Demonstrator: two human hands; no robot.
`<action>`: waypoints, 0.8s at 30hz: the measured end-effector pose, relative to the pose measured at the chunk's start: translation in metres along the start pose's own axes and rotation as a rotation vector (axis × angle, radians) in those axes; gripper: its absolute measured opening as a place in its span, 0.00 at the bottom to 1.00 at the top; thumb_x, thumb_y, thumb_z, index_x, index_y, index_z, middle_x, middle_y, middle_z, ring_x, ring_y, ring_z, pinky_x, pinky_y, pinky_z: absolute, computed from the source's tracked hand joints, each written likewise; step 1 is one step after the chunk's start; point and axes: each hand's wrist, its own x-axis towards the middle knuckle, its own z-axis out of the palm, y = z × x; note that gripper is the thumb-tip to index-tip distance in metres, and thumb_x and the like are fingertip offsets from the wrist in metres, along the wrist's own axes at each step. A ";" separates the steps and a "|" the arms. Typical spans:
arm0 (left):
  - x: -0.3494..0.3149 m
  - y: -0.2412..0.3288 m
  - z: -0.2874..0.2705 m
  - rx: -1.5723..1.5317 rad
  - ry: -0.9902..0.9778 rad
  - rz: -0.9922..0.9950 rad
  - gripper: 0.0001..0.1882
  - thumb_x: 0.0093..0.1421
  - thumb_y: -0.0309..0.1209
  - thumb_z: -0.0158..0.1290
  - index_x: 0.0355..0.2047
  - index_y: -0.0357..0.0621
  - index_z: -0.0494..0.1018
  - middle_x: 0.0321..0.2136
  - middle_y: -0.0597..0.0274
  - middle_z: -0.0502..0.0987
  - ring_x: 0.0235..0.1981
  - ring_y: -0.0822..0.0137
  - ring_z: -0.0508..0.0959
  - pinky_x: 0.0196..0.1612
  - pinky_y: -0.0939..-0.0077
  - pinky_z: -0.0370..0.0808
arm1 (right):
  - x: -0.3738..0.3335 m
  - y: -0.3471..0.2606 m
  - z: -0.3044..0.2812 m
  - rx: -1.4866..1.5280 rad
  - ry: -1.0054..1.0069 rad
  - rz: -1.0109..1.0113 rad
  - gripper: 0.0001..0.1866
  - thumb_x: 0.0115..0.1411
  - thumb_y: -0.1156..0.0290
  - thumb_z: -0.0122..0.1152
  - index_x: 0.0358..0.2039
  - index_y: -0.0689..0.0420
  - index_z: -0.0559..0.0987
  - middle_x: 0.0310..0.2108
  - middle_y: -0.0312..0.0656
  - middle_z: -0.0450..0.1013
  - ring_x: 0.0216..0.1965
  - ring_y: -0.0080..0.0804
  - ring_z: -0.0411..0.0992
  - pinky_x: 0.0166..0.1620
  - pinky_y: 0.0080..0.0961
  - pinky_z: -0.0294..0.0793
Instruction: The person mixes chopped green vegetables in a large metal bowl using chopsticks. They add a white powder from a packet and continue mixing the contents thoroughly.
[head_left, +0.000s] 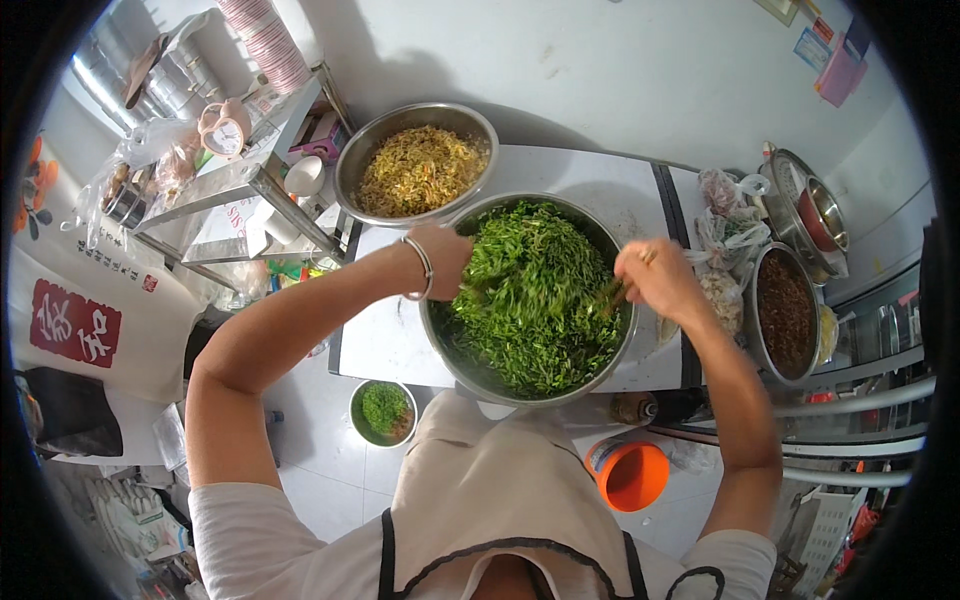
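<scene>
Two grips, left (442,262) and right (660,282), flank one steel mixing bowl (594,232) of chopped greens (540,310).
Both look curled, but blur hides whether either is clamped on something; the greens lie heaped between and below them, probably so both sides reach the pile. Just beyond the left grip, a steel basin (352,180) of yellowish shreds (420,170) sits back on the desk (385,350), perhaps leaving elbow room.

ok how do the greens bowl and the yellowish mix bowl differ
The greens bowl holds bright green pieces; the mix bowl holds yellowish shreds. The greens bowl looks larger in view and sits nearer the person than the mix bowl. Both are round and metal.
</scene>
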 end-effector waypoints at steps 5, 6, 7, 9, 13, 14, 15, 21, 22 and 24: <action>0.029 -0.007 0.109 -0.090 -0.139 0.011 0.13 0.44 0.32 0.57 0.29 0.37 0.80 0.27 0.46 0.80 0.33 0.52 0.81 0.35 0.63 0.77 | -0.019 0.105 0.074 0.524 0.051 0.333 0.13 0.57 0.69 0.51 0.24 0.67 0.76 0.18 0.49 0.73 0.15 0.33 0.75 0.19 0.25 0.78; 0.033 -0.010 0.127 -0.213 -0.175 -0.021 0.12 0.45 0.33 0.57 0.27 0.37 0.80 0.25 0.48 0.80 0.30 0.54 0.81 0.33 0.64 0.77 | -0.018 0.113 0.094 0.666 0.133 0.377 0.13 0.57 0.69 0.51 0.25 0.67 0.76 0.18 0.50 0.73 0.15 0.35 0.75 0.18 0.27 0.79; 0.038 -0.010 0.136 -0.334 -0.211 -0.041 0.11 0.45 0.33 0.57 0.26 0.38 0.81 0.22 0.50 0.79 0.27 0.55 0.80 0.31 0.65 0.76 | -0.017 0.119 0.107 0.732 0.161 0.390 0.12 0.56 0.69 0.51 0.26 0.67 0.76 0.18 0.51 0.73 0.15 0.35 0.75 0.18 0.28 0.79; 0.039 -0.002 0.149 -0.603 -0.243 -0.101 0.10 0.46 0.33 0.57 0.23 0.39 0.81 0.18 0.53 0.78 0.22 0.59 0.79 0.27 0.67 0.74 | -0.013 0.123 0.126 0.866 0.223 0.414 0.12 0.56 0.70 0.50 0.28 0.67 0.76 0.19 0.51 0.72 0.14 0.37 0.74 0.17 0.30 0.79; 0.033 0.010 0.147 -0.910 -0.152 -0.156 0.08 0.48 0.33 0.57 0.21 0.42 0.81 0.12 0.59 0.75 0.13 0.67 0.72 0.21 0.71 0.70 | -0.009 0.110 0.121 0.938 0.296 0.184 0.11 0.57 0.70 0.53 0.28 0.66 0.77 0.19 0.50 0.73 0.14 0.32 0.73 0.17 0.25 0.77; 0.033 0.005 0.143 -0.908 -0.125 -0.152 0.08 0.48 0.33 0.57 0.21 0.42 0.82 0.12 0.59 0.75 0.13 0.67 0.72 0.22 0.71 0.70 | -0.006 0.105 0.112 0.865 0.261 0.079 0.12 0.60 0.69 0.50 0.28 0.65 0.77 0.19 0.46 0.73 0.14 0.29 0.73 0.16 0.24 0.76; 0.030 0.002 0.137 -0.910 -0.096 -0.150 0.08 0.48 0.34 0.57 0.21 0.43 0.82 0.12 0.59 0.75 0.14 0.67 0.73 0.22 0.71 0.70 | -0.004 0.091 0.101 0.789 0.245 0.047 0.13 0.61 0.69 0.48 0.28 0.64 0.77 0.19 0.45 0.73 0.15 0.28 0.73 0.17 0.24 0.76; 0.006 0.001 0.046 -0.355 0.293 0.085 0.14 0.51 0.37 0.52 0.17 0.40 0.78 0.13 0.48 0.74 0.18 0.51 0.76 0.25 0.59 0.73 | 0.005 0.003 0.032 0.382 0.108 -0.180 0.16 0.65 0.66 0.43 0.30 0.61 0.77 0.21 0.40 0.73 0.18 0.23 0.73 0.20 0.20 0.75; -0.002 0.005 0.030 -0.239 0.361 0.084 0.15 0.51 0.37 0.51 0.16 0.40 0.77 0.13 0.48 0.73 0.17 0.50 0.75 0.24 0.58 0.71 | 0.005 -0.008 0.024 0.332 0.085 -0.184 0.16 0.65 0.65 0.44 0.31 0.62 0.77 0.22 0.40 0.72 0.19 0.22 0.73 0.22 0.17 0.75; -0.017 0.015 -0.001 -0.150 0.360 0.065 0.16 0.53 0.36 0.50 0.15 0.38 0.74 0.14 0.47 0.73 0.20 0.47 0.75 0.26 0.55 0.73 | 0.003 -0.029 0.008 0.223 0.060 -0.196 0.16 0.65 0.64 0.45 0.32 0.62 0.77 0.24 0.38 0.72 0.22 0.19 0.71 0.23 0.16 0.74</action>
